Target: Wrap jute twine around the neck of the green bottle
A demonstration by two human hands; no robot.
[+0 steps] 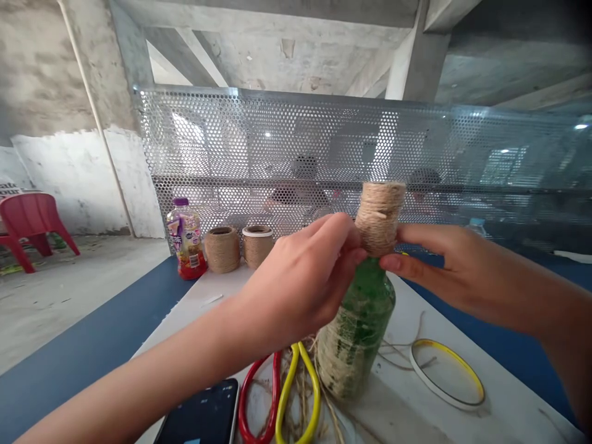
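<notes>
A green glass bottle [372, 287] stands in front of me, tilted slightly to the right. Tan twine [382, 206] is wound tightly round its neck, while thinner, patchy fibres cling to its lower body. My left hand [309, 271] is closed in a pinch against the left side of the neck, at the lower part of the winding; what its fingertips hold is hidden. From the right, my right hand [444, 262] grips the neck, thumb in front below the winding and fingers passing behind. Under my left hand lie scissors with a red handle [259, 401] and a yellow handle [298, 394].
Two twine rolls [222, 250] and a drink bottle [187, 240] stand back left. A phone [198, 414] lies at the front. Right of the bottle are a tape ring [446, 375] and loose twine strands. A perforated metal screen [277, 135] spans the back, with people behind it.
</notes>
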